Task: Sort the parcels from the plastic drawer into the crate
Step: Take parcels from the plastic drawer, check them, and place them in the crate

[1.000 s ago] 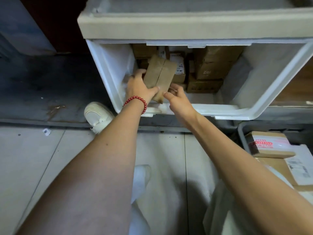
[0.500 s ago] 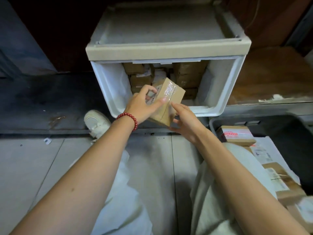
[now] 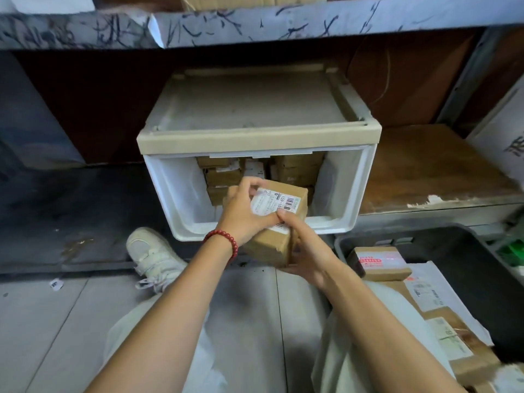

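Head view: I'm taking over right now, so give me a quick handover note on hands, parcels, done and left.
Left hand grips the labelled parcel at its upper end; right hand holds its lower end, in front of the drawer.
Done: a few sorted parcels lie in the crate.
Left: put this parcel in the crate, then clear the stacked parcels at the drawer's back.

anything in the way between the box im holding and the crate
Nothing visible. The left hand and right hand hold the parcel before the drawer; the open crate lies to the right, partly filled.
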`<state>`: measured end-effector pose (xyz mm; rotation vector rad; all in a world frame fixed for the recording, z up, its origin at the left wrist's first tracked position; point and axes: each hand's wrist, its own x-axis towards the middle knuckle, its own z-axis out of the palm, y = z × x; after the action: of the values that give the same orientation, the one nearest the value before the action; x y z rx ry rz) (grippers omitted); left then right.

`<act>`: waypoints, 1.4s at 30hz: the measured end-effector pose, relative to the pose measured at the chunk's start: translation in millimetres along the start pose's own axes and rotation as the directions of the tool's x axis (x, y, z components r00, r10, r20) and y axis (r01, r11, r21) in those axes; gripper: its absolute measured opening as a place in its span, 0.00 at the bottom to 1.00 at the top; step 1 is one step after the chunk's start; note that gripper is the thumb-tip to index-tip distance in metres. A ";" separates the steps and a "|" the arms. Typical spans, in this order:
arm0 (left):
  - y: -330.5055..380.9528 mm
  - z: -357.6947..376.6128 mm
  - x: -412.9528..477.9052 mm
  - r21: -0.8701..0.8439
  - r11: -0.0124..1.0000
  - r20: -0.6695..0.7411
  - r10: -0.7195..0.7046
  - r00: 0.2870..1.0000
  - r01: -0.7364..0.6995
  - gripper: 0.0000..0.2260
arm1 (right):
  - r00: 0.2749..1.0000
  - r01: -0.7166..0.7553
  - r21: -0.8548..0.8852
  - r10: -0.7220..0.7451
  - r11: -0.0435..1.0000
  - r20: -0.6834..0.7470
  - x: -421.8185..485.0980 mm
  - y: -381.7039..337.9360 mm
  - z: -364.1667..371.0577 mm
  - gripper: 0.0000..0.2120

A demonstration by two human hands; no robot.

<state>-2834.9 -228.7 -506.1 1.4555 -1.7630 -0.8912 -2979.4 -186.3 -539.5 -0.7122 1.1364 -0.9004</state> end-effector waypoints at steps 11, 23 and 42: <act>0.6 -9.8 2.3 -0.136 0.910 0.304 -0.337 0.891 0.390 0.34 | 0.993 0.113 -0.109 -0.110 0.988 0.031 4.4 -13.8 -18.6 0.29; -2.2 -20.0 5.7 -0.155 0.906 0.245 -0.350 0.904 0.393 0.42 | 0.992 0.125 0.008 -0.125 0.992 0.029 5.7 -22.2 -19.2 0.18; -4.6 -21.8 0.2 -0.061 0.988 0.153 -0.132 0.979 0.142 0.31 | 0.944 0.238 -0.019 -0.236 0.971 -0.231 18.7 -12.2 -20.0 0.18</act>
<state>-2814.2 -231.4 -498.2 1.5120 -1.7333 -1.1498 -2998.5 -209.2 -543.1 -0.7607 1.2688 -1.2175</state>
